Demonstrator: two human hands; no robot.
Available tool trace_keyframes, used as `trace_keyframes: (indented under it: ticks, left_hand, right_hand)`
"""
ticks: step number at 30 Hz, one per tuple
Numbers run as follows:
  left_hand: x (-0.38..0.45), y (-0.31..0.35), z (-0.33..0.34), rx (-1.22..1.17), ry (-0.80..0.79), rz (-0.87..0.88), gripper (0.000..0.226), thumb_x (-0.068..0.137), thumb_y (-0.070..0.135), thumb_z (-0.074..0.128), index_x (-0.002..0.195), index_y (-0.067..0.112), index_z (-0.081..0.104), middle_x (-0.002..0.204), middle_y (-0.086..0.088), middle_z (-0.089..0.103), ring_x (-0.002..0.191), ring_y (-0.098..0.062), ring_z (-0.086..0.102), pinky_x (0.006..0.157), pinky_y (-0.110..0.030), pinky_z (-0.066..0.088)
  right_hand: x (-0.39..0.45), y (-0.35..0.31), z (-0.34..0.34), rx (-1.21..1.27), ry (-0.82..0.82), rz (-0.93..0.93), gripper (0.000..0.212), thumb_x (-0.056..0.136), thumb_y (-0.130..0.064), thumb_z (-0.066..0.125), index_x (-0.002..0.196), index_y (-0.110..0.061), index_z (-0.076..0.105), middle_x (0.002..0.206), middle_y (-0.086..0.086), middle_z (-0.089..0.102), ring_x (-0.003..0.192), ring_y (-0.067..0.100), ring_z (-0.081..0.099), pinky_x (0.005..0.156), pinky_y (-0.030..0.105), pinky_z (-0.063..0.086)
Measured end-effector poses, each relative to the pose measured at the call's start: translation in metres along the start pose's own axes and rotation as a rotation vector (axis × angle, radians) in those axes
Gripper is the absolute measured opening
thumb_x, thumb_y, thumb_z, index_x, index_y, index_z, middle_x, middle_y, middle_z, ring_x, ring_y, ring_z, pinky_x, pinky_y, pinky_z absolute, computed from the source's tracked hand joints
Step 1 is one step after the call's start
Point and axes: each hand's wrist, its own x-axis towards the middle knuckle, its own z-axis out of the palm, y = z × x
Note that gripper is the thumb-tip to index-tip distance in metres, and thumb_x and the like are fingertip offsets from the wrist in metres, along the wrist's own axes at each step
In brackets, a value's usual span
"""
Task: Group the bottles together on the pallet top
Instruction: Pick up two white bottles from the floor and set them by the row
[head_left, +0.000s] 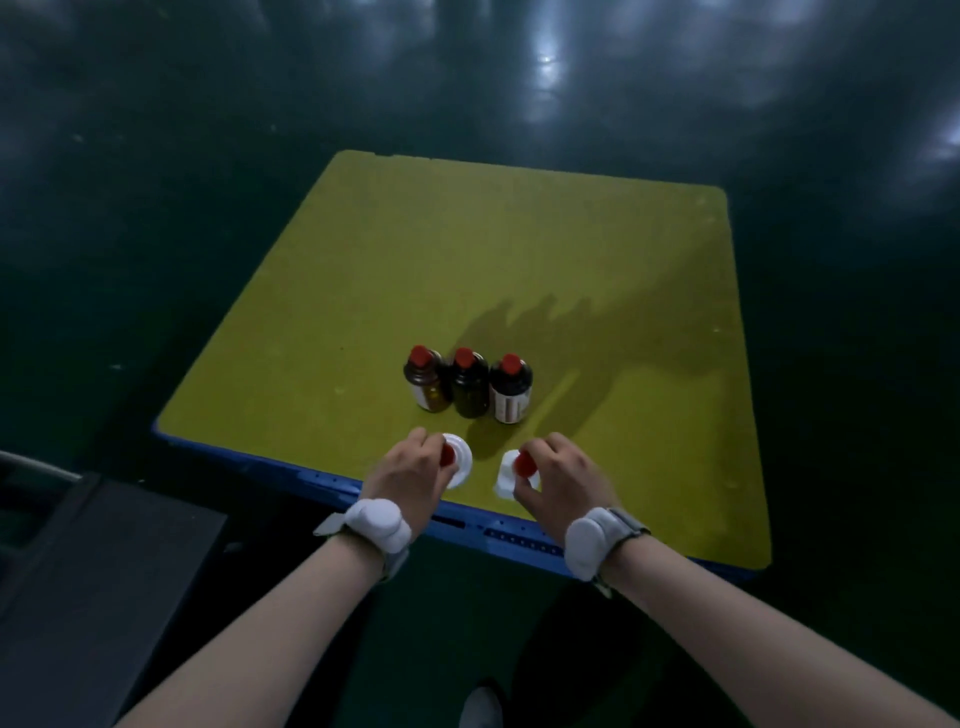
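Observation:
Three dark brown bottles with red caps stand side by side on the yellow-green pallet top (519, 249): the left one (425, 382), the middle one (469, 384) and the right one (510, 389). Closer to me, two white bottles with red caps stand near the front edge. My left hand (415, 462) is closed around the neck of the left white bottle (461, 457). My right hand (558, 470) grips the right white bottle (506, 475) the same way. Both white bottles are partly hidden by my fingers.
The pallet has a blue plastic base (519, 538) and sits on a dark glossy floor (208, 156). A dark grey flat object (88, 582) lies on the floor at my lower left. A shoe tip (480, 706) shows at the bottom.

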Motion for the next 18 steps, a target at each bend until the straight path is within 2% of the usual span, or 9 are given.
trace_keyframes:
  ticks: [5,8,12,14,18]
  left_hand:
    - [0.052,-0.050,0.012,-0.031,0.027,-0.055,0.026,0.100,0.027,0.067,0.112,0.004,0.064,0.106,-0.013,0.060,0.089,-0.031,0.061,0.074,-0.038,0.050]
    - [0.076,-0.068,0.026,-0.011,0.029,-0.059,0.028,0.099,0.027,0.069,0.115,0.005,0.064,0.104,-0.013,0.061,0.087,-0.029,0.061,0.072,-0.031,0.044]
    - [0.098,-0.076,0.042,-0.004,0.042,-0.070,0.025,0.099,0.028,0.069,0.112,0.007,0.064,0.104,-0.012,0.060,0.088,-0.029,0.062,0.068,-0.029,0.037]
    - [0.108,-0.076,0.044,0.014,0.061,-0.065,0.025,0.099,0.028,0.068,0.112,0.008,0.063,0.106,-0.012,0.061,0.089,-0.030,0.063,0.069,-0.031,0.040]
    - [0.121,-0.078,0.041,0.000,0.039,-0.053,0.025,0.101,0.027,0.066,0.114,0.007,0.060,0.111,-0.013,0.060,0.095,-0.032,0.063,0.079,-0.037,0.049]
  right_hand:
    - [0.071,-0.022,0.042,-0.015,0.000,0.013,0.020,0.099,-0.027,0.057,0.104,-0.008,0.062,0.103,0.010,0.061,0.088,0.030,0.061,0.069,0.039,0.054]
    - [0.100,-0.027,0.065,-0.026,-0.008,0.037,0.021,0.100,-0.027,0.055,0.103,-0.007,0.061,0.103,0.011,0.060,0.089,0.030,0.060,0.066,0.033,0.046]
    - [0.124,-0.028,0.086,-0.056,-0.025,0.044,0.019,0.101,-0.024,0.054,0.103,-0.005,0.060,0.102,0.013,0.060,0.089,0.031,0.061,0.065,0.031,0.039]
    - [0.133,-0.028,0.094,-0.057,-0.019,0.037,0.018,0.100,-0.023,0.054,0.102,-0.006,0.059,0.101,0.013,0.060,0.087,0.031,0.061,0.064,0.031,0.039]
    - [0.147,-0.032,0.100,-0.051,0.024,0.042,0.015,0.097,-0.022,0.057,0.098,-0.007,0.057,0.097,0.013,0.059,0.083,0.031,0.061,0.063,0.031,0.039]
